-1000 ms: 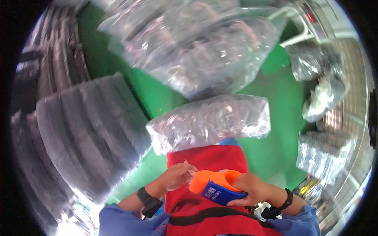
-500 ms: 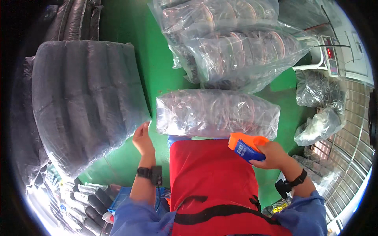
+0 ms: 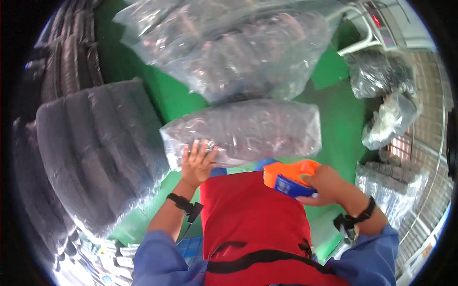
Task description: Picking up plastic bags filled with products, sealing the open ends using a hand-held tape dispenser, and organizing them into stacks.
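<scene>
My left hand (image 3: 197, 167) is open, fingers spread, pressing on the near left end of a long clear plastic bag (image 3: 248, 128) packed with bundled contents that I cannot make out clearly. My right hand (image 3: 324, 186) grips an orange-and-blue tape dispenser (image 3: 279, 178) just below the bag's right half, not visibly touching it. A red apron (image 3: 253, 209) covers my front beneath both hands, and blue sleeves show on my forearms.
A big grey padded bundle (image 3: 100, 152) in plastic lies left, before dark stacked bundles (image 3: 69, 66). Larger clear sacks (image 3: 238, 52) sit beyond on the green floor (image 3: 334, 128). At right are wrapped packages (image 3: 377, 71), a scale (image 3: 377, 21) and metal bars (image 3: 424, 143).
My left hand left the dispenser, swung out leftward, and is now spread on the bag's left end. My right hand has raised the dispenser toward the bag.
</scene>
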A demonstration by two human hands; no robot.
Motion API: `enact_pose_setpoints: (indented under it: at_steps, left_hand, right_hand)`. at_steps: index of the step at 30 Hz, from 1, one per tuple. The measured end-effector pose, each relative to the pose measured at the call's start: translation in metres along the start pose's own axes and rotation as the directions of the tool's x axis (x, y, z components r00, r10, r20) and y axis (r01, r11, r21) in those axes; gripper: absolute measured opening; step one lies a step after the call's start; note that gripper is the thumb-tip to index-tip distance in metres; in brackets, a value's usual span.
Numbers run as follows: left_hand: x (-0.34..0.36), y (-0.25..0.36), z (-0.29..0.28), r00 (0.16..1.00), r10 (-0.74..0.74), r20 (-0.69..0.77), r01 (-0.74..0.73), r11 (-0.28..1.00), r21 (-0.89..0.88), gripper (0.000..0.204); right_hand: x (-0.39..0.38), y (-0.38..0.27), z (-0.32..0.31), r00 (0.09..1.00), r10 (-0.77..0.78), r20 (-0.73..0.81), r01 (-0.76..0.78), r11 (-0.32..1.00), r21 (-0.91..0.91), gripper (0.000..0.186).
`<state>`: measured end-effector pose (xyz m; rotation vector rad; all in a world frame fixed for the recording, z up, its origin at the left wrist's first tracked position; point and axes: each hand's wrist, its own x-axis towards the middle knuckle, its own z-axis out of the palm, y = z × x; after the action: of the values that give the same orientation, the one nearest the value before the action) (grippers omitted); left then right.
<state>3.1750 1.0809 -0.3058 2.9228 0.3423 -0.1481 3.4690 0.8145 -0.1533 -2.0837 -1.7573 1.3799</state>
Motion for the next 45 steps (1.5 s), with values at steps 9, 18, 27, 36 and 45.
enact_pose_setpoints:
  at_steps: [9,18,27,36,45]
  left_hand:
    - [0.005,-0.01,0.018,0.997,-0.004,-0.072,0.012,0.994,0.108,0.057]
    - [0.024,0.022,-0.016,1.0,-0.025,-0.003,0.025,0.999,-0.025,0.072]
    - [0.144,0.096,-0.015,0.963,0.266,0.032,-0.258,0.954,-0.153,0.085]
    - [0.006,-0.088,-0.05,0.985,-0.171,0.026,0.172,0.985,-0.031,0.094]
    - [-0.022,-0.125,0.021,0.434,-0.497,0.751,0.446,-0.606,-0.658,0.064]
  right_hand:
    - [-0.15,0.108,-0.01,0.79,0.578,-0.206,-0.611,0.773,-0.171,0.039]
    - [0.036,0.132,0.114,0.777,0.601,-0.186,-0.606,0.795,0.034,0.042]
    - [-0.013,0.125,0.127,0.562,0.805,-0.194,-0.733,0.592,0.335,0.052]
    - [0.047,0.181,0.086,0.335,0.919,-0.209,-0.443,0.349,0.826,0.058]
    - [0.076,0.269,0.147,0.463,0.885,-0.04,-0.054,0.073,0.996,0.032]
